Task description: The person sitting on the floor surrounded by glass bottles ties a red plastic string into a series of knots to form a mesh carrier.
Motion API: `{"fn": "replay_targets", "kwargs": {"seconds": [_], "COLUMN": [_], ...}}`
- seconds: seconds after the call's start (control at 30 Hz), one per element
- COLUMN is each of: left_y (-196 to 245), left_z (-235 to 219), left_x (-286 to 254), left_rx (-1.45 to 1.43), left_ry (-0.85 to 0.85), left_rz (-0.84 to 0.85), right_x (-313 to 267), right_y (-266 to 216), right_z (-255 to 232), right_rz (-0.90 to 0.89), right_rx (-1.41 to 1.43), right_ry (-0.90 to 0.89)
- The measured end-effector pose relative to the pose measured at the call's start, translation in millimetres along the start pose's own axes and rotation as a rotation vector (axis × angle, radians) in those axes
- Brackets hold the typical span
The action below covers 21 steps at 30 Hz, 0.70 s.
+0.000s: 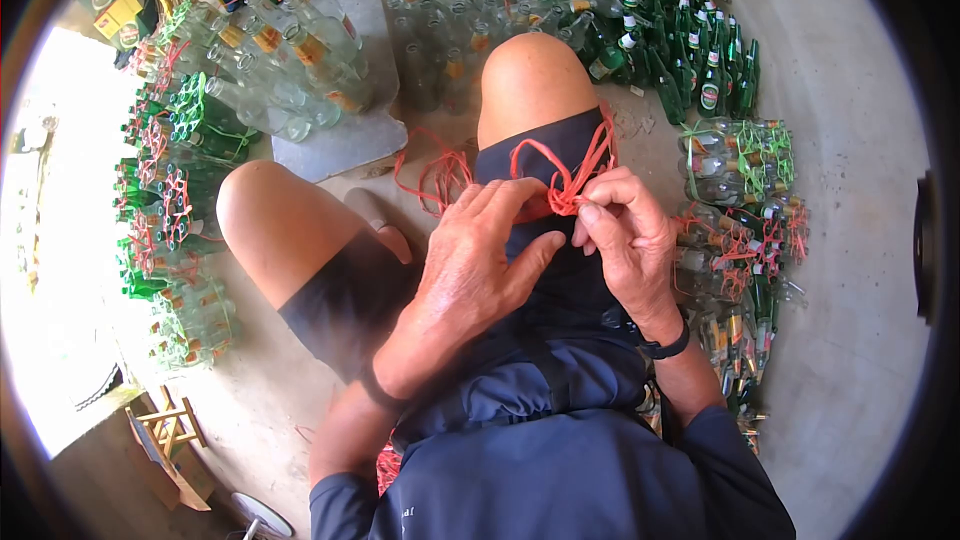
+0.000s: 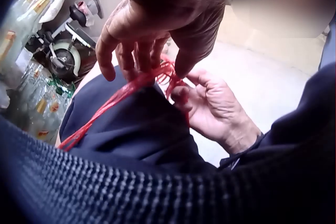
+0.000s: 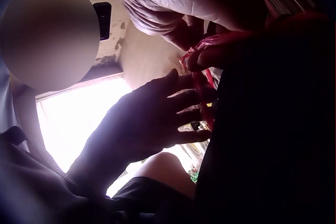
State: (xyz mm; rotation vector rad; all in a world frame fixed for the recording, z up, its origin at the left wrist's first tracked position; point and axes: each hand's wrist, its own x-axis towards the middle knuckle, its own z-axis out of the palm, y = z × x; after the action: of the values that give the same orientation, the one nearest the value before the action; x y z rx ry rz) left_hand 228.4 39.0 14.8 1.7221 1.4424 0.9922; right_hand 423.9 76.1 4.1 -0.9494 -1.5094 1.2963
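Out on the far left of the right knee, bound bundles are lining the wall side, bottles already wrapped in green and red ties, so that portion is looking done. Moving right, clear bottles are lying and leaning on the grey slab, showing no tie around the group; that lot is looking unbound.

Just left of the knee, trailing strands are spilling in loose loops. Then comes the left hand, its fingers spreading apart beside the string, the thumb standing well away and not pinching. The red string itself is bunching over the dark shorts, just below the knee, with open loops rising from a tangled knot. At the right of that knot, the right hand is pinching the string, fingers and thumb clamping on it.

So the string work is looking partway along: strands are gathering at one knot, but loops are hanging slack and no bottle is sitting inside them. Above and right of the knee, green bottles are standing loose, while tied stacks below them are looking finished.
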Motion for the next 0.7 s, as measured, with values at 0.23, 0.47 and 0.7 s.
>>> {"fn": "replay_targets", "kwargs": {"seconds": [0.23,0.47,0.7], "left_y": [-15,-15,-17], "left_z": [22,11,5], "left_x": [-2,-8,-10], "left_rx": [-0.240,-0.430,-0.441], "left_ry": [0.167,0.142,0.143], "left_rz": [-0.049,-0.261,-0.219], "right_x": [-5,3,38], "right_y": [2,-7,-6], "right_z": [-2,-17,-36], "right_rz": [-0.097,-0.199,-0.295], "right_rx": [-0.228,-0.399,-0.716], "right_ry": [-0.071,0.025,0.095]}}
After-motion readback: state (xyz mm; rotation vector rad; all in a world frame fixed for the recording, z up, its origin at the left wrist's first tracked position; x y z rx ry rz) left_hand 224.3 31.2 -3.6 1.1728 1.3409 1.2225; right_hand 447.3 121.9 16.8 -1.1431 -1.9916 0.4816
